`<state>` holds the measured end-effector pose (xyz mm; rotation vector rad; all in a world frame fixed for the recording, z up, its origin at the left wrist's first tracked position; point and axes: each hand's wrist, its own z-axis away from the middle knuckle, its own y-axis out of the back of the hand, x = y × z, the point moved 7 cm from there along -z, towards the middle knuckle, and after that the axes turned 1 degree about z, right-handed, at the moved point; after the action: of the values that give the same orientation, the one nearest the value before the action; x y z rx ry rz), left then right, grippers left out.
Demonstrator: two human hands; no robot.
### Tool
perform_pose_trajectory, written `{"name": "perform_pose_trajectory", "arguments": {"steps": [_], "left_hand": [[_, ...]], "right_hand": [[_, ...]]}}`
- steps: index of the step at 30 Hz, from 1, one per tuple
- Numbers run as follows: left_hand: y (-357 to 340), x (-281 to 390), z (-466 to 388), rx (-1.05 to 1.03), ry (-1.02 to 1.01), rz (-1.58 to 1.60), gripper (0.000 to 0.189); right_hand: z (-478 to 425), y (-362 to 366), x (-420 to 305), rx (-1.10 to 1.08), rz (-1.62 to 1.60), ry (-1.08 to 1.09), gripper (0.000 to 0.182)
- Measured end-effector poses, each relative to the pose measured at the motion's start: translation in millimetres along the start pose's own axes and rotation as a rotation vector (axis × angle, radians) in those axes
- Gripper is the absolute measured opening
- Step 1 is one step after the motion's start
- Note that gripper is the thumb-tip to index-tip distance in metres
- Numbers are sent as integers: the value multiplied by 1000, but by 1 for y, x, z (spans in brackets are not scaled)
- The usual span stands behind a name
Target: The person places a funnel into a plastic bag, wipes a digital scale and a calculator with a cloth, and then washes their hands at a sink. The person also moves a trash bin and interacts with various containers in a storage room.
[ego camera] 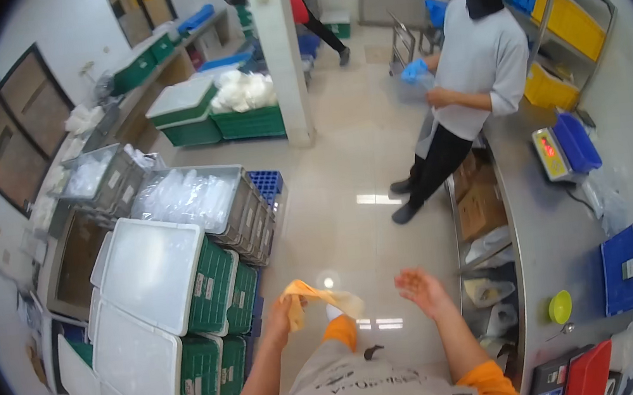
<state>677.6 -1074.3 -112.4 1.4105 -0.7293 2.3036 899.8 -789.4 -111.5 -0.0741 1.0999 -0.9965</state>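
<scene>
A limp orange-yellow cloth or glove point(322, 296) hangs from my left hand point(277, 319), which is closed on one end of it; its other end trails to the right over the floor. My right hand point(421, 292) is raised with its fingers apart and nothing in it, a little to the right of the cloth. Below both hands is my grey apron point(348, 375) over orange clothing.
Green crates with white lids point(149, 275) are stacked at the left, beside grey crates point(237, 218) of bagged items. A steel counter point(538, 242) on the right bears a scale point(552, 156) and a lime-green bowl point(560, 307). A co-worker point(479, 56) stands ahead; another person point(313, 16) bends farther back.
</scene>
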Motion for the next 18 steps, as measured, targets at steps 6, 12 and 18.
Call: {"name": "perform_pose_trajectory", "arguments": {"steps": [6, 12, 18], "left_hand": [[10, 87, -138, 30, 28, 338, 45], [-39, 175, -281, -72, -2, 266, 46], [-72, 190, -421, -83, 67, 312, 46]], "right_hand": [[-105, -98, -114, -367, -757, 92, 90], [-195, -177, -263, -564, -725, 297, 96], [-322, -182, -346, -645, -670, 304, 94]]}}
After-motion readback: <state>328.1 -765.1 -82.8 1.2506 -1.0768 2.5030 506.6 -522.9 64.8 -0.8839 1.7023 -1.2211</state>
